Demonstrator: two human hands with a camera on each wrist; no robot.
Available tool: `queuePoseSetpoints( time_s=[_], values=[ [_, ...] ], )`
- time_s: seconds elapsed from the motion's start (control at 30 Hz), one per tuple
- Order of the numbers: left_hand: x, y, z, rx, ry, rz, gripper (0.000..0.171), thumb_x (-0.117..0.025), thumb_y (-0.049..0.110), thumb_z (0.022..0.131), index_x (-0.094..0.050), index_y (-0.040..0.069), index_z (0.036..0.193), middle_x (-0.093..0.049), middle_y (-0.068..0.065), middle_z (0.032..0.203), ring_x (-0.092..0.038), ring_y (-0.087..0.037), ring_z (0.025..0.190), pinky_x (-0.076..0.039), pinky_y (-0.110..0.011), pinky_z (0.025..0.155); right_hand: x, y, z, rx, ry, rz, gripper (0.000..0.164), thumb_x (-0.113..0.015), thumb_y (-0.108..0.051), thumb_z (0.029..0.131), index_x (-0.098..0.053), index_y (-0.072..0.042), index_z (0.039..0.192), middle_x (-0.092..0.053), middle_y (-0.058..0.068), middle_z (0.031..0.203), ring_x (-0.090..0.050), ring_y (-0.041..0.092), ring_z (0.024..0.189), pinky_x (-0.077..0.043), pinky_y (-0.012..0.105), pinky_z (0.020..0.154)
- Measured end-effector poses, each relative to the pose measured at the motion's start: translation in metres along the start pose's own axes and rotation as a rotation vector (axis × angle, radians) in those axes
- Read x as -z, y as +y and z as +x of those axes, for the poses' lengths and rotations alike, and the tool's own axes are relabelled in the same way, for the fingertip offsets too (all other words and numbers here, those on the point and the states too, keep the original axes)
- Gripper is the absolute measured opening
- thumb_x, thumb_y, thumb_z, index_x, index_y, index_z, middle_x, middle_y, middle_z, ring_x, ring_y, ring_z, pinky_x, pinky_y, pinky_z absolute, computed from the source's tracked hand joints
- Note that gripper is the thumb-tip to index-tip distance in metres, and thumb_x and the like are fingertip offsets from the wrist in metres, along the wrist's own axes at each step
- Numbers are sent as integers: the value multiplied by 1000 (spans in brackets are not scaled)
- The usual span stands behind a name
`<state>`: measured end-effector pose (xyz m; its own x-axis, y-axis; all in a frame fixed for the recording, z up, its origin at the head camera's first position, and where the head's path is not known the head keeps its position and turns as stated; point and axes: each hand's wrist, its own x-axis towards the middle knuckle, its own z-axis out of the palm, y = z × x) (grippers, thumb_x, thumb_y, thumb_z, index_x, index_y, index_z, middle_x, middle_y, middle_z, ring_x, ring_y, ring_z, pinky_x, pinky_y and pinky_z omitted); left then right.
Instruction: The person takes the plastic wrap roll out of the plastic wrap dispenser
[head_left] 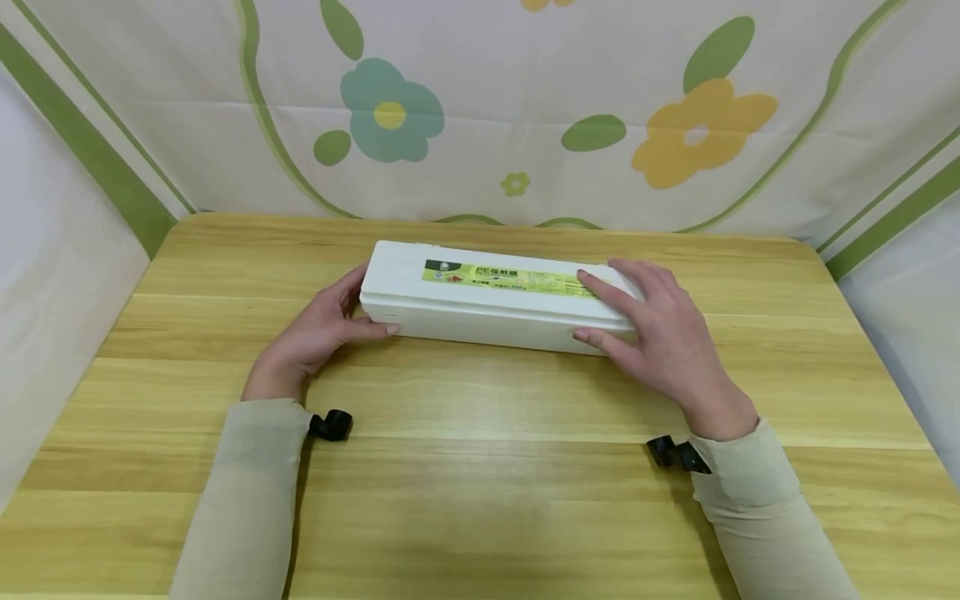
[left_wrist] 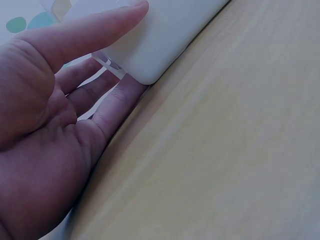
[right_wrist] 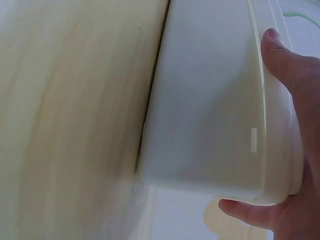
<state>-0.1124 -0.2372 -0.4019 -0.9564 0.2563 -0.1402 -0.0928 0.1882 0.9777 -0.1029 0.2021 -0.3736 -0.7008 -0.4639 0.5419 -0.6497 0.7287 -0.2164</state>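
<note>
Fingers [head_left: 618,298] grip smooth, oblong white box [head_left: 487,303] on wood-grained tabletop [head_left: 480,483].

The box [head_left: 487,315] lies on the table [head_left: 480,508] between the hands [head_left: 318,329] [head_left: 667,337], before the cloth [head_left: 465,50].

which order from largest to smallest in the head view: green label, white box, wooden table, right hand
1. Wooden table
2. White box
3. Right hand
4. Green label, partly covered by a fingertip
</note>
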Motion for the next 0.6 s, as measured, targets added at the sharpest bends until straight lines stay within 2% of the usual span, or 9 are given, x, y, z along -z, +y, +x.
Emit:
queuePoseSetpoints(
  time_s=[0.33,0.6],
  values=[
    [0,-1,0,-11,-8,-5,101,-90,3,86,-40,34,167,-43,0,167,-30,-19,154,-18,-53,133,-1,1,-2,8,32,25,72,-53,-77,99,-68,-26,148,-61,27,147,-54,50,135,-48,73,101],
    [0,-1,0,-32,-13,4,94,-88,2,86,-44,28,165,-46,-2,163,-30,-20,154,-16,-55,133,-3,3,-4,24,86,82,67,-59,-71,99,-70,-24,145,-63,26,145,-56,49,131,-48,70,100]
  ],
)
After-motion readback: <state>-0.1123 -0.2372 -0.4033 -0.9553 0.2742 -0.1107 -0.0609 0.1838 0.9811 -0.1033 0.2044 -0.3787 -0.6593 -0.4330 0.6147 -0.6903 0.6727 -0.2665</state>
